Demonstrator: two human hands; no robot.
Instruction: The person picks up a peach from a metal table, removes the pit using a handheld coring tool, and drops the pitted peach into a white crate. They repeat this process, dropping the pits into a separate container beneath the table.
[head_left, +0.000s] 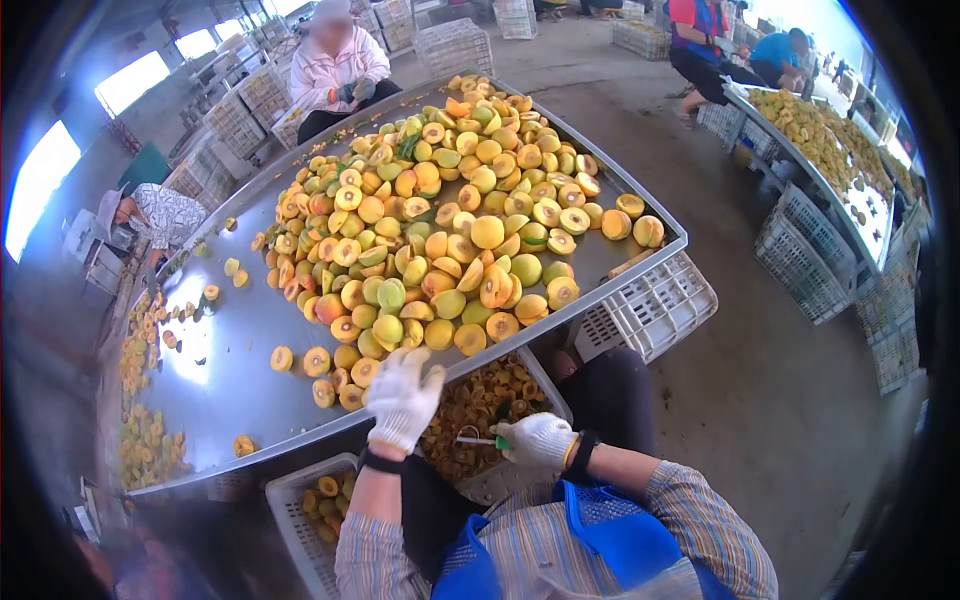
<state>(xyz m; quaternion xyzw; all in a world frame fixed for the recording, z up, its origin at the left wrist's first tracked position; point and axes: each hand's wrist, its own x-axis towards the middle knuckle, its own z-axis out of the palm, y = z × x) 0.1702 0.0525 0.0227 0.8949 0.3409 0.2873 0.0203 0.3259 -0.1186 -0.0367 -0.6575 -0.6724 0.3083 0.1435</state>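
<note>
Halved yellow-orange fruit lies in a large pile on a metal table. My left hand, in a white glove, is at the table's near edge beside the closest fruit halves, its fingers apart and nothing visible between them. My right hand, also gloved, is closed around a small tool with a green handle and a curved metal end. The tool is over a crate of brown-orange fruit scraps below the table edge.
A white crate with fruit stands at lower left, and another crate is under the table's right corner. A person sits across the table, another person is at left. A second fruit table stands at right.
</note>
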